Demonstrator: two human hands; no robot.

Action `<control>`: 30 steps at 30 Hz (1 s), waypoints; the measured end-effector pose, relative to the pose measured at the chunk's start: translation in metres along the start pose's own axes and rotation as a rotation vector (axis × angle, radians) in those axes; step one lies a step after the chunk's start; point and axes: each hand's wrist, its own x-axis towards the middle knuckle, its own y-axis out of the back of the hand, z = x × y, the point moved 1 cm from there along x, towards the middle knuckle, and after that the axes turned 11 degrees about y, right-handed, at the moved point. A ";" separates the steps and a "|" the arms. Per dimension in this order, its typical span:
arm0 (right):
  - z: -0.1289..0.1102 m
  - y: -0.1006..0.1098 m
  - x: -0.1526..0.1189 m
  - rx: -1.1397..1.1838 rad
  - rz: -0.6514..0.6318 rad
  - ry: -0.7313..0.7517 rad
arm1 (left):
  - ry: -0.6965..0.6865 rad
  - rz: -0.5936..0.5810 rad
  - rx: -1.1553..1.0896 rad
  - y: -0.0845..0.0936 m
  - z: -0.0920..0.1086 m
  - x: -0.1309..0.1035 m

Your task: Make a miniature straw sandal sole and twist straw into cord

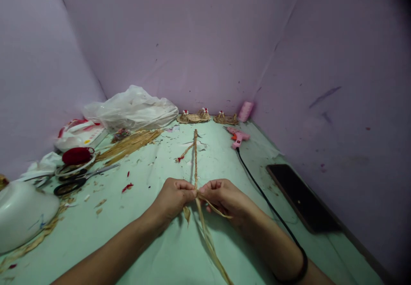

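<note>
Thin tan braid of flat plant fibre (195, 160) lies up the middle of the pale green worktop (170, 255), tip short of the far edge. Your left hand (175, 197) has thumb and forefinger closed on the braid's near end; your right hand (223, 195) pinches just beside, fingers curled. Long, flat tan strand (207, 235) trails toward the near edge. Pink plastic glue gun (239, 137): toward far right corner. Black rectangular phone (302, 197): along right edge.
</note>
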 end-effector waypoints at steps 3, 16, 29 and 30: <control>-0.004 0.000 -0.001 0.021 -0.008 -0.045 | -0.012 -0.018 -0.003 -0.001 0.000 -0.001; -0.008 0.005 -0.003 0.233 -0.180 -0.199 | -0.048 0.035 0.050 -0.002 -0.002 0.003; -0.008 -0.005 -0.001 -0.300 0.126 -0.022 | -0.120 0.105 0.211 -0.002 -0.006 0.005; -0.007 -0.006 0.000 -0.296 0.136 -0.005 | -0.123 0.104 0.214 -0.003 -0.006 0.005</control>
